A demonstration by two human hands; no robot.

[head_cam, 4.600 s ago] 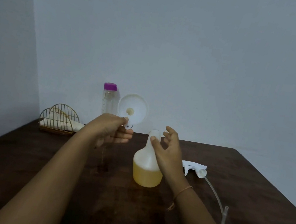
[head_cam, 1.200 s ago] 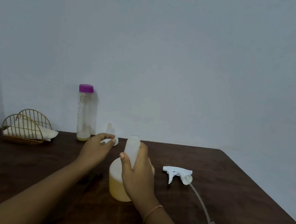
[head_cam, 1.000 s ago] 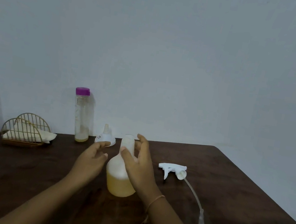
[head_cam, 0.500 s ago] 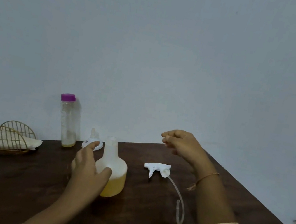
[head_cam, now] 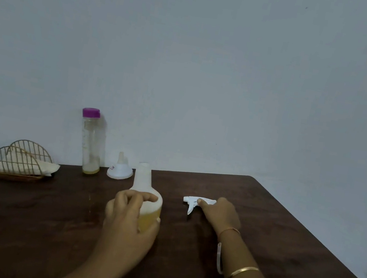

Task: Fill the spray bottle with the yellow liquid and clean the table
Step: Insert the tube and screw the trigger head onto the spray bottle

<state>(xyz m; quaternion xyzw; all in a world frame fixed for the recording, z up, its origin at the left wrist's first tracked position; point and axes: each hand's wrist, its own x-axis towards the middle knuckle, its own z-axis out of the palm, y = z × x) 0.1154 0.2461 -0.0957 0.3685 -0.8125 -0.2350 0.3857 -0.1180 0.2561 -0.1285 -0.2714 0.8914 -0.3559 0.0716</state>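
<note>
Centrally on the dark wooden table [head_cam: 282, 238] stands the spray bottle [head_cam: 142, 180], upright and uncapped, its neck open at the top. Yellow liquid [head_cam: 149, 221] fills its lower part. The person's left hand [head_cam: 130, 214] grips the bottle's round body from the near side, with the fingers curled over its shoulder and the thumb against its right flank.

At three o'clock from the bottle, and apart from it, the white spray head [head_cam: 195, 201] lies on the table with its nozzle pointing left. The right hand [head_cam: 220, 213] closes over the rear of the head, thumb laid along its top. The dip tube [head_cam: 219, 257] trails toward six o'clock beside the right wrist, which wears a thin bangle [head_cam: 244, 269].

At eleven o'clock from the spray bottle a white funnel [head_cam: 120, 170] sits mouth down, spout up. Just beyond it at ten o'clock stands a clear bottle [head_cam: 90, 145] with a purple cap [head_cam: 91, 112], close to the wall [head_cam: 212, 71]. Far out at nine o'clock a wire holder [head_cam: 17, 162] keeps a pale cloth [head_cam: 49, 167].
</note>
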